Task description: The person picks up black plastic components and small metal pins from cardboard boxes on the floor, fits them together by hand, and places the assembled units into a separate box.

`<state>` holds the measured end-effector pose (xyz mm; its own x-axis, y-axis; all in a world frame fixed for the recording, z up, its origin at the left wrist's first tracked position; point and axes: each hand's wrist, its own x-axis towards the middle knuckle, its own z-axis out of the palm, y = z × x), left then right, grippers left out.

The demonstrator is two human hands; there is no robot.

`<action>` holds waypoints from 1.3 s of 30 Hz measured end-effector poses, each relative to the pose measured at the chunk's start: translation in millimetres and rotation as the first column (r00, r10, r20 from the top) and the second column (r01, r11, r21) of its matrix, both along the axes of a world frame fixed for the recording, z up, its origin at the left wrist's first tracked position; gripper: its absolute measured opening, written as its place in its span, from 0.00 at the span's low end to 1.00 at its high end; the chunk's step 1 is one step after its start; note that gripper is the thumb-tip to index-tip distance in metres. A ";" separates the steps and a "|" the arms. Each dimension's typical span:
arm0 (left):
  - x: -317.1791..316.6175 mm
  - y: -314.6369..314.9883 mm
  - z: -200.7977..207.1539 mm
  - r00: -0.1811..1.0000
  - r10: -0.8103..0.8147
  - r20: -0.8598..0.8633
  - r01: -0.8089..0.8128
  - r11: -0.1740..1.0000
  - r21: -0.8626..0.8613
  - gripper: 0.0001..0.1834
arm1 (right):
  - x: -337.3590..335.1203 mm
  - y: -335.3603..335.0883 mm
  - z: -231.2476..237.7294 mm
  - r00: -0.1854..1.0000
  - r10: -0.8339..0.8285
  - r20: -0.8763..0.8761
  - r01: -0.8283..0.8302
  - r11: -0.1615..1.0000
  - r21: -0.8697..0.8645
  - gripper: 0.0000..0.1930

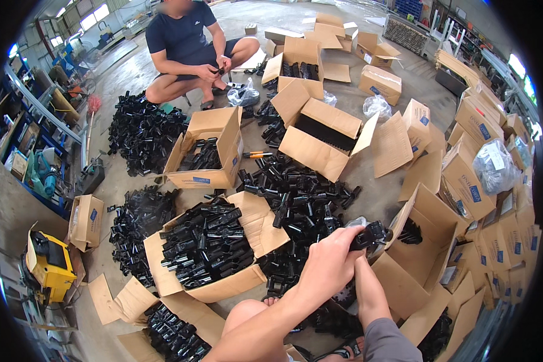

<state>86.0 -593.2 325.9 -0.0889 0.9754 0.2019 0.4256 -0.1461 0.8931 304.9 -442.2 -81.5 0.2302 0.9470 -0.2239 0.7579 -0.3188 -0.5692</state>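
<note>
My left hand (330, 260) reaches across to the right with its fingers wrapped round a black tubular fitting (371, 235), held up beside an open cardboard box (398, 279). My right forearm rises from the lower edge, and my right hand (362, 265) is close under the left one. Its fingers are hidden behind the left hand and the fitting. Below and left of my hands spreads a loose pile of black fittings (301, 205). Some black pieces (410, 232) show inside the open box.
A wide-open carton (256, 244) full of black fittings stands left of my arms. More open cartons (211, 176) and black piles (145, 133) lie beyond. A co-worker (184, 45) sits cross-legged at the back, handling a small black piece. Stacked boxes (464, 175) line the right side.
</note>
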 end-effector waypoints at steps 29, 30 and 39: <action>63.8 -44.4 -44.3 0.773 -0.402 -0.490 0.432 0.900 -0.057 0.43 | 35.7 -194.3 374.4 0.773 0.540 0.334 -0.596 0.436 0.674 0.04; 65.1 -45.6 -44.4 0.772 -0.401 -0.492 0.434 0.899 -0.053 0.42 | 37.0 -195.8 373.2 0.780 0.532 0.329 -0.588 0.443 0.677 0.04; 76.3 -46.6 -37.4 0.771 -0.439 -0.461 0.432 0.893 -0.128 0.37 | 50.3 -201.0 378.3 0.760 0.561 0.328 -0.615 0.459 0.641 0.04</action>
<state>162.3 -639.8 288.5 0.4476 0.8893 0.0938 0.6823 -0.4074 0.6071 355.2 -643.2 296.8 -0.4544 0.7178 0.5275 0.6531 0.6712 -0.3507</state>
